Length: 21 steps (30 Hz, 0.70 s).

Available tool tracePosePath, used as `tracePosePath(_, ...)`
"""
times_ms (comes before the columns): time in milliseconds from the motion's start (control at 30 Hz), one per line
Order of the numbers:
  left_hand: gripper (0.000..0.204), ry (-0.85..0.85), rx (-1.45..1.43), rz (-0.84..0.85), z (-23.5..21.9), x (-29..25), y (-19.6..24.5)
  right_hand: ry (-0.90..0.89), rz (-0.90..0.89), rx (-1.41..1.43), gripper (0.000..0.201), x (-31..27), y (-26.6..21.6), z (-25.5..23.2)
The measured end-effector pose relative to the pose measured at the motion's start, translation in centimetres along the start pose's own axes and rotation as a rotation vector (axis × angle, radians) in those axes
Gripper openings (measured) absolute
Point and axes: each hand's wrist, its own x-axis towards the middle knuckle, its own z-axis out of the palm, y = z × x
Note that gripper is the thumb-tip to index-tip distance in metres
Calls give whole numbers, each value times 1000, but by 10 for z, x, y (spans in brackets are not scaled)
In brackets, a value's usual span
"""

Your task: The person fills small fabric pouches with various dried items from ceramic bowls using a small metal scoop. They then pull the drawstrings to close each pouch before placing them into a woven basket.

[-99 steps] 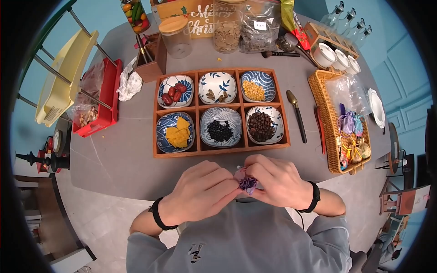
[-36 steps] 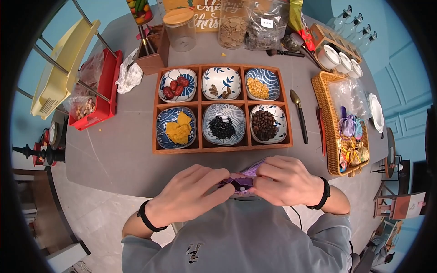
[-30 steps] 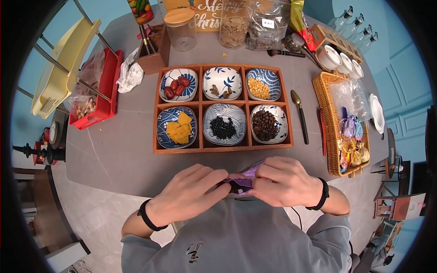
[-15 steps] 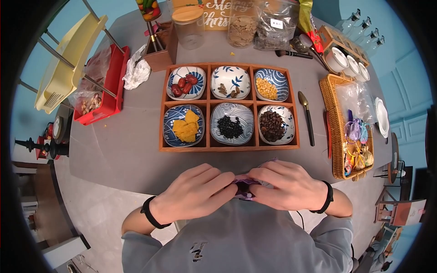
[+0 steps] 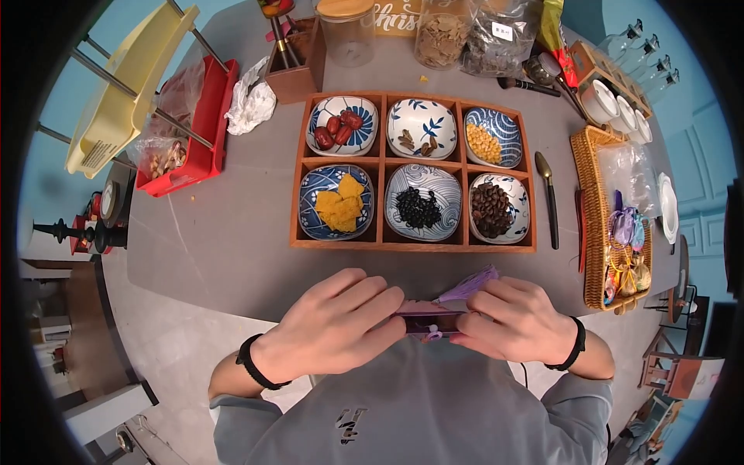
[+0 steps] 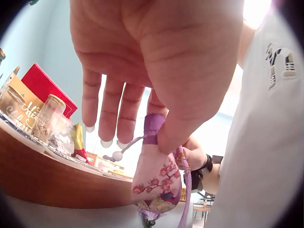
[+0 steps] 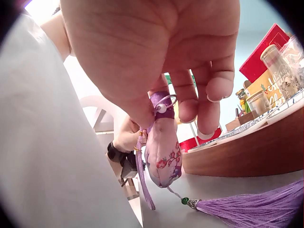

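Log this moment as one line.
floral drawstring pouch: held open; left hand: pinches one side; right hand: pinches the other; lilac tassel: attached; wooden six-compartment tray: beyond hands

The pouch [image 6: 154, 178] is pale pink with red blossoms, its mouth [image 7: 164, 100] purple; the tassel [image 7: 251, 204] is lilac with a green bead [image 7: 185, 201], the cord [image 7: 144, 183] lilac too. In the orange-brown tray [image 5: 415, 247], the bowls [image 5: 407, 116] are blue and white, some leafed, some wave-patterned. Dates [image 5: 338, 130] are dark red, kernels [image 5: 483, 144] yellow, wristbands [image 5: 575, 345] black, the table [image 5: 209, 248] grey.
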Motion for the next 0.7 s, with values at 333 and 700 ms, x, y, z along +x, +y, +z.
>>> tracePosePath(333,78,271,-550,-288,17,5,5,360,23,-15,30,24,-11,-2)
tracePosePath(700,113,594,-1091,-539,77,5,33,347,-40,-19,32,48,-38,14)
